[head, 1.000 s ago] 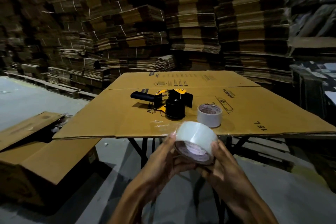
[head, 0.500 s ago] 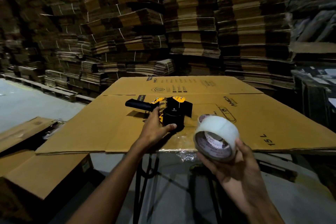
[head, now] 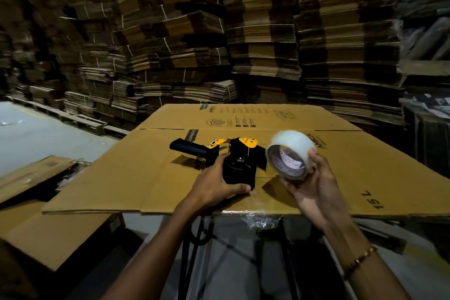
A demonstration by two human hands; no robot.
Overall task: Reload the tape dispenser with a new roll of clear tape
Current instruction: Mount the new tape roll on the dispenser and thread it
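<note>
The roll of clear tape (head: pixel 291 153) is in my right hand (head: pixel 314 182), lifted off the table and tilted so its open core, with a white printed liner inside, faces me. My right grip is closed around it: fingers cup the lower rim and one fingertip rests on the upper right edge of the roll. The roll hangs just to the right of the tape dispenser (head: pixel 229 161) and slightly above it, not touching it.

The dispenser lies on its side on the flattened cardboard box (head: pixel 341 173) that covers the table. Its black handle (head: pixel 186 148) points left, the orange-yellow plates sit at the top, and the black hub stands up toward me. My left hand (head: pixel 214 185) is on the dispenser; the grip wraps the hub from the left, thumb lying along its near base and fingers reaching up its far side. I cannot tell how firmly it presses.

The cardboard sheet shows printed text and the mark "15 L" near its right front corner. A crumpled bit of clear film (head: pixel 261 221) hangs under the sheet's near edge, between my forearms. A gold-coloured bracelet (head: pixel 360 260) sits on my right wrist. Below left, more flattened cartons (head: pixel 51 234) lie on the floor. Behind the table, tall stacks of flat cardboard (head: pixel 263 39) fill the background.
</note>
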